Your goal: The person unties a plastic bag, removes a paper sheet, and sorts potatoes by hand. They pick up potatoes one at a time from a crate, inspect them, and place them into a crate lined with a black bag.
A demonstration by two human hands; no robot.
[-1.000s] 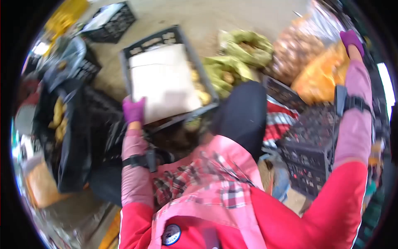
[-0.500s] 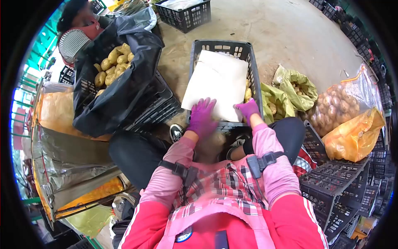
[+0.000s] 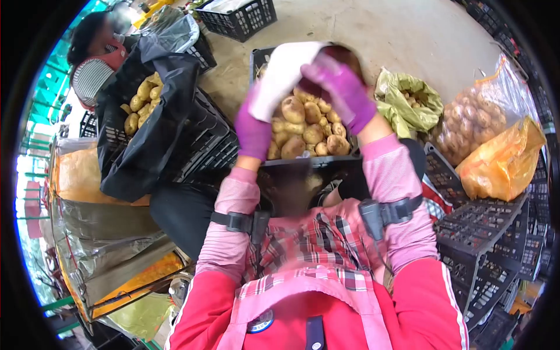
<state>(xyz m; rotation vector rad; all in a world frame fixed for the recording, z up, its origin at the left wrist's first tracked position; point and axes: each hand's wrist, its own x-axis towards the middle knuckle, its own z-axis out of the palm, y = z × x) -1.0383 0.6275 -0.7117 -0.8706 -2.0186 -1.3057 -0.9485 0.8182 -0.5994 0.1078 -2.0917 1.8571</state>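
Observation:
A crate (image 3: 255,64) of potatoes (image 3: 313,134) stands in front of me between my legs. A white paper sheet (image 3: 287,69) is lifted and bent over the crate's far half, with its left part hanging down. My left hand (image 3: 253,133), in a purple glove, grips the sheet's near left edge, its fingers partly hidden by the paper. My right hand (image 3: 344,92), also gloved and smeared by motion, is closed at the sheet's right side. Behind it shows a dark brown patch (image 3: 350,58) that I cannot make out.
At left, potatoes (image 3: 142,102) fill a crate lined with black plastic (image 3: 137,160); a person (image 3: 96,70) sits beyond it. At right are a green sack (image 3: 402,111), a clear bag of potatoes (image 3: 472,125), an orange bag (image 3: 501,166) and stacked black crates (image 3: 466,233).
The paper sheet lay flat over the crate; it is now lifted and bent, uncovering the potatoes. Both hands have moved up and forward with it.

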